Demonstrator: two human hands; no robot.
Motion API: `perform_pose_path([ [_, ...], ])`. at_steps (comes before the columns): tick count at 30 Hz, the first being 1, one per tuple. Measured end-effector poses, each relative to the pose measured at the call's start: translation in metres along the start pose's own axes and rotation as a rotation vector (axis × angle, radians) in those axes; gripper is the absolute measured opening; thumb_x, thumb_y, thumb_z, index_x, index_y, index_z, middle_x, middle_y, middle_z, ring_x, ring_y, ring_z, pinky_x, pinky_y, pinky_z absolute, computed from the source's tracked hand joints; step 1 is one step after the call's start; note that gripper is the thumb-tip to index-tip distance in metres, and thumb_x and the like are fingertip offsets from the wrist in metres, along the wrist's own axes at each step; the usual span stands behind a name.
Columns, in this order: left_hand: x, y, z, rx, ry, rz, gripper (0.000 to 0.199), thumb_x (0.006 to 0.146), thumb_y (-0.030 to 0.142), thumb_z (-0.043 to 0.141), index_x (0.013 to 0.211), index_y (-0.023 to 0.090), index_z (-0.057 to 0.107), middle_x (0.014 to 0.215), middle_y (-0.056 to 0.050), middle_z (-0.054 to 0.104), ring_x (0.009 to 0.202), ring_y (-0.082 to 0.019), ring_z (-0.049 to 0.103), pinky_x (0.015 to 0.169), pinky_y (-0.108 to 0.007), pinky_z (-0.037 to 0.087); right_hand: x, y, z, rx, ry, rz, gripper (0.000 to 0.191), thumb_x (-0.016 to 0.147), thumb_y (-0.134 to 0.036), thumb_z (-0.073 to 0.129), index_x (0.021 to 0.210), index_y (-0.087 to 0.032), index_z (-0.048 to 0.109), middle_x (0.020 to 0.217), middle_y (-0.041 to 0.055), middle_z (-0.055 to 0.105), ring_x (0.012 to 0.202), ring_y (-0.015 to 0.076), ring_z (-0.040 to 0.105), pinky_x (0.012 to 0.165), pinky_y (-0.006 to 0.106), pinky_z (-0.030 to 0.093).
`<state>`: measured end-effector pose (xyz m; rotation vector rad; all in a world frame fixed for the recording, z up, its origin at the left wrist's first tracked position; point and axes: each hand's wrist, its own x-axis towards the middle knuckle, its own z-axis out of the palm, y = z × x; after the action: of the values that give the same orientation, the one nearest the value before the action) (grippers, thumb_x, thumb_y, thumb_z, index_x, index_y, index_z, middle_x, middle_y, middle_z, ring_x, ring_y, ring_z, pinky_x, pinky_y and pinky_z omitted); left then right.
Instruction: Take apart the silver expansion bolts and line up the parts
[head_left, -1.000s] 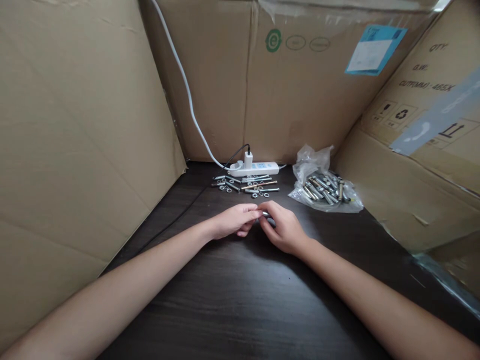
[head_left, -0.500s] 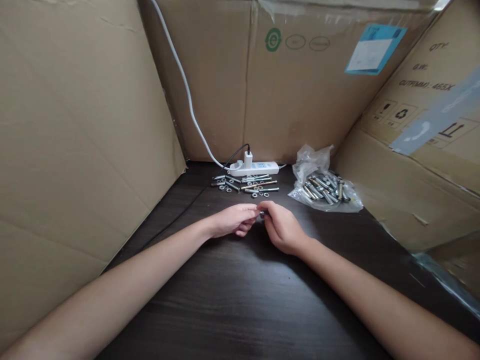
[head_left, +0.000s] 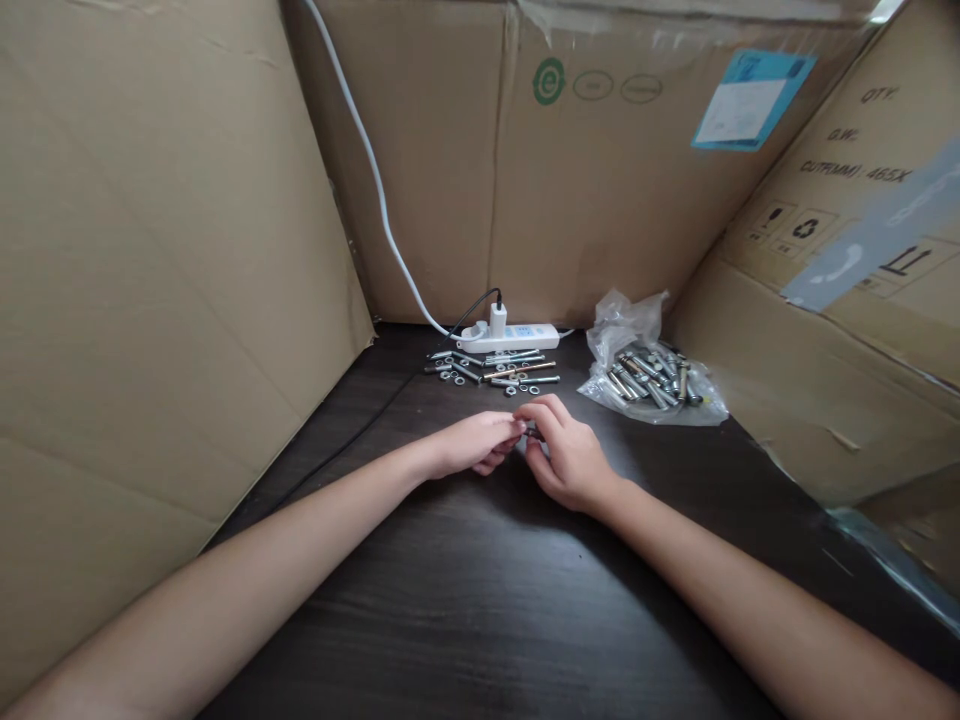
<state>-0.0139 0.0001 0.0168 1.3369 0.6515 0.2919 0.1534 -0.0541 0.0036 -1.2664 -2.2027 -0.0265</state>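
Near the middle of the dark table [head_left: 450, 600], my left hand [head_left: 484, 442] is closed, its fingertips pinching a small metal piece [head_left: 534, 433], perhaps a bolt, mostly hidden by fingers. My right hand [head_left: 566, 452] curls around the piece's other end, thumb and forefinger parted a little at it. The fingertips of both hands nearly meet. Just beyond them lie several loose bolts [head_left: 525, 370] with nuts and washers [head_left: 511, 391]. A clear plastic bag [head_left: 626, 325] with many bolts [head_left: 652, 375] rests farther right.
A white power strip [head_left: 536, 337] with a plugged-in adapter stands behind the loose bolts. Its white cable [head_left: 375, 190] rises at the back, and a black cable [head_left: 360, 430] runs down left. Cardboard boxes [head_left: 420, 160] wall in the left, back and right sides.
My right hand's fingers have loosened and spread slightly around the metal piece. My left hand has shifted a little to the right.
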Motion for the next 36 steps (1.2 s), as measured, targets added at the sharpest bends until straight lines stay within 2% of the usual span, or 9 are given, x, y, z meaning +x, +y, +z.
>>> perform_pose_path([
  [5,0.001,-0.001,0.002,0.071,0.016,0.003,0.030,0.089,0.042,0.041,0.072,0.018,0.034,0.062,0.006,0.029,0.046,-0.004,0.023,0.041,-0.017,0.018,-0.002,-0.005,-0.002,-0.029,0.055,-0.056,0.037,0.073,-0.012,0.046,0.109,-0.018,0.048,0.111,0.0108,0.050,0.093,0.0214,0.054,0.071,0.031,0.050],
  [8,0.003,-0.005,0.004,0.236,0.081,0.036,0.032,0.088,0.046,0.043,0.075,0.017,0.042,0.060,0.005,0.036,0.050,-0.007,0.033,0.044,-0.019,0.028,-0.002,-0.008,-0.001,-0.024,0.039,-0.101,0.040,0.072,-0.011,0.046,0.111,-0.017,0.048,0.114,0.0119,0.048,0.100,0.0224,0.052,0.073,0.031,0.050],
  [11,0.003,-0.009,0.009,0.391,0.106,0.165,0.033,0.088,0.046,0.046,0.083,0.014,0.054,0.074,-0.001,0.055,0.073,-0.012,0.051,0.070,-0.024,0.044,-0.003,-0.009,0.000,-0.017,0.025,-0.135,0.041,0.071,-0.009,0.046,0.111,-0.018,0.048,0.114,0.0119,0.047,0.103,0.0225,0.051,0.074,0.030,0.050],
  [14,0.003,-0.011,0.012,0.437,0.077,0.252,0.034,0.088,0.045,0.046,0.091,0.013,0.058,0.093,-0.004,0.062,0.092,-0.017,0.053,0.090,-0.029,0.041,-0.004,-0.010,0.001,-0.011,0.035,-0.142,0.040,0.071,-0.009,0.046,0.110,-0.018,0.049,0.113,0.0117,0.047,0.101,0.0218,0.051,0.075,0.029,0.050],
  [19,0.001,-0.005,0.005,0.453,0.050,0.210,0.036,0.090,0.046,0.042,0.084,0.014,0.056,0.080,-0.002,0.059,0.077,-0.013,0.052,0.077,-0.025,0.044,-0.002,-0.007,0.002,-0.029,0.028,-0.035,0.037,0.073,-0.014,0.048,0.110,-0.019,0.049,0.111,0.0105,0.049,0.096,0.0212,0.053,0.071,0.029,0.048],
  [24,-0.005,0.010,-0.020,0.502,0.076,0.070,0.037,0.087,0.050,0.042,0.069,0.018,0.041,0.058,0.005,0.035,0.049,-0.008,0.031,0.045,-0.021,0.029,0.002,0.007,0.005,0.047,0.004,0.152,0.028,0.075,-0.016,0.047,0.103,-0.020,0.048,0.098,0.0056,0.055,0.081,0.0180,0.054,0.069,0.029,0.045],
  [29,-0.014,0.024,-0.061,0.587,0.219,-0.145,0.023,0.083,0.038,0.040,0.071,0.019,0.039,0.064,0.003,0.039,0.052,-0.009,0.033,0.046,-0.022,0.028,0.003,0.014,0.009,0.121,-0.011,0.188,0.019,0.072,-0.010,0.045,0.089,-0.020,0.048,0.084,0.0024,0.054,0.076,0.0167,0.051,0.069,0.028,0.043],
  [33,-0.019,0.027,-0.089,1.032,0.312,-0.112,0.027,0.082,0.041,0.040,0.071,0.018,0.048,0.077,-0.002,0.055,0.066,-0.013,0.045,0.059,-0.025,0.034,0.002,0.015,0.011,0.129,-0.033,0.145,0.025,0.075,-0.007,0.044,0.095,-0.019,0.051,0.091,0.0042,0.057,0.084,0.0174,0.054,0.075,0.028,0.045],
  [36,-0.021,0.026,-0.099,1.224,0.323,-0.199,0.029,0.081,0.043,0.040,0.074,0.017,0.053,0.081,-0.004,0.060,0.069,-0.016,0.050,0.060,-0.026,0.034,0.004,0.016,0.013,0.100,-0.029,0.102,0.028,0.080,-0.008,0.043,0.104,-0.019,0.053,0.101,0.0065,0.060,0.094,0.0183,0.056,0.082,0.029,0.045],
])
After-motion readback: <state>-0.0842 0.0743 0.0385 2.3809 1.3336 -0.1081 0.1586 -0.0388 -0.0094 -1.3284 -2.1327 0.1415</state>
